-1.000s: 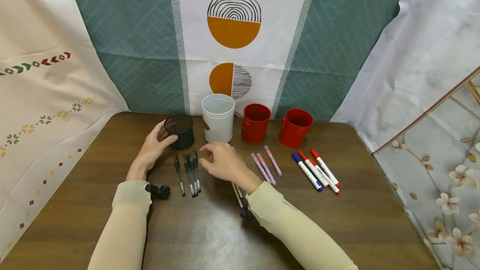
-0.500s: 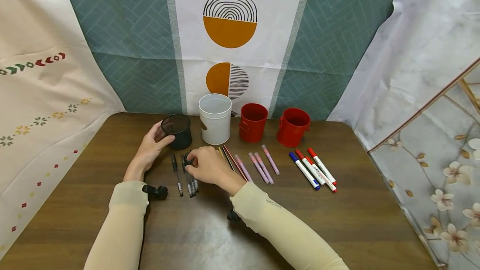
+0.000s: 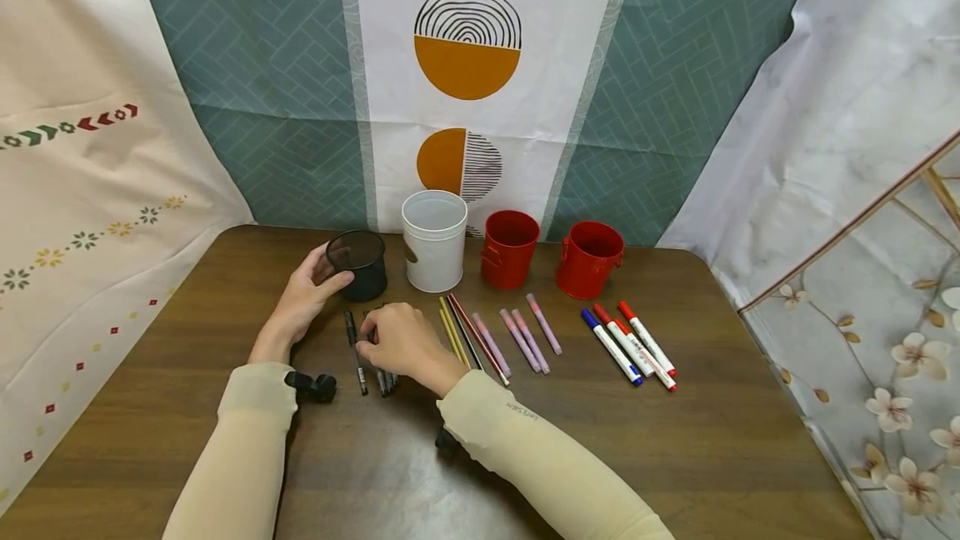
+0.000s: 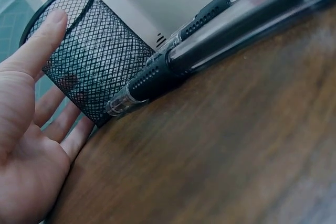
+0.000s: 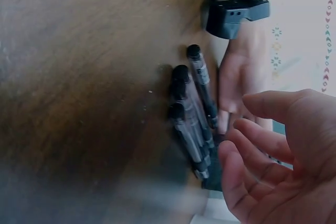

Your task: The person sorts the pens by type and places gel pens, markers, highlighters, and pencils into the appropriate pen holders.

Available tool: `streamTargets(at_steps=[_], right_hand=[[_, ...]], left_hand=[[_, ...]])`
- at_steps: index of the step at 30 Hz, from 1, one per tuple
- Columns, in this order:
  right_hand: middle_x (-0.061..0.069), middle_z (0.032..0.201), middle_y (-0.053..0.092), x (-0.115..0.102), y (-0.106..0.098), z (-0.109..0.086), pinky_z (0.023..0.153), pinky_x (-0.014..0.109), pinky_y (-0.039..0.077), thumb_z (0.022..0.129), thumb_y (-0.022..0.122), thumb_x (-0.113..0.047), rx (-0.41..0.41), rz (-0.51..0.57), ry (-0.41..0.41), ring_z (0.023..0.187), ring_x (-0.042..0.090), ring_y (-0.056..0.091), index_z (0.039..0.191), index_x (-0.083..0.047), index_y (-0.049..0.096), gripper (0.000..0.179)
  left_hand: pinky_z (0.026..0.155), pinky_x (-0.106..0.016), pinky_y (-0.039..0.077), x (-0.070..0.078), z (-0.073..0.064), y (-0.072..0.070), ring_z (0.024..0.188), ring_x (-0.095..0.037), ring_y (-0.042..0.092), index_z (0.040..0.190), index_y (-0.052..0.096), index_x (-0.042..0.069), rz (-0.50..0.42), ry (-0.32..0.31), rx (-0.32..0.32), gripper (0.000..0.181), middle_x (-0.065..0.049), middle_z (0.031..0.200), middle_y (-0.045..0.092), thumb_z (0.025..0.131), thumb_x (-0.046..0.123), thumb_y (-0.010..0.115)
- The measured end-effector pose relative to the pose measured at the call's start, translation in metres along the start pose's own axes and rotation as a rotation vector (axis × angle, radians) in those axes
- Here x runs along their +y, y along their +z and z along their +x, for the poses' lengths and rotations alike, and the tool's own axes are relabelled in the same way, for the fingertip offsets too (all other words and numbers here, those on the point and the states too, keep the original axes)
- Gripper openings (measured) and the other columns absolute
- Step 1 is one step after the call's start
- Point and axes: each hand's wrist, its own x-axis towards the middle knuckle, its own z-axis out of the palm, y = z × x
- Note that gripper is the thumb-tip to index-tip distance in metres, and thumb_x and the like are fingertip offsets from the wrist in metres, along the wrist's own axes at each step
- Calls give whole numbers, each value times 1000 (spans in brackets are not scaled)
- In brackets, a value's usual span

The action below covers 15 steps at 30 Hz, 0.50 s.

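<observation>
My left hand [image 3: 296, 307] grips a black mesh pen cup [image 3: 367, 280] at the back left of the table. In the left wrist view its thumb lies at the cup's rim and the other fingers reach round the side. My right hand [image 3: 401, 342] hovers over a group of black gel pens [image 5: 190, 132] lying in front of the cup, partly hiding them in the head view. Its fingers are loosely bent, with a gap between thumb and fingertips and nothing held. One more gel pen [image 3: 356, 352] lies apart, left of the group.
A white canister [image 3: 435, 252] and two red buckets, the nearer one [image 3: 510, 252] and the right one [image 3: 590, 261], line the back. Pencils [image 3: 476, 338], pink pens [image 3: 525, 340] and whiteboard markers [image 3: 633, 346] lie on the wooden table [image 3: 600, 448] to the right.
My right hand has moved left from above the pencils to over the gel pens, uncovering the pencils. My left hand stays on the mesh pen cup.
</observation>
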Motion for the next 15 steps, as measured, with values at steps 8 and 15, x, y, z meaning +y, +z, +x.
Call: streamTargets(at_steps=[8,15], right_hand=[[-8,93,74,-3,12,3,63,20,50,97,79,-35,-19,-9,46,76,6,64,105,-21,83,16],[-6,101,75,-8,21,9,69,22,54,96,80,-40,-9,-70,66,84,10,69,106,-22,82,20]], left_hand=[[103,-12,44,-1,-3,-2,155,-37,34,169,27,21,27,-41,-2,76,-16,169,36,106,31,69],[102,-10,44,-2,-2,-1,154,-38,35,169,27,18,30,-23,4,76,-18,169,36,106,30,68]])
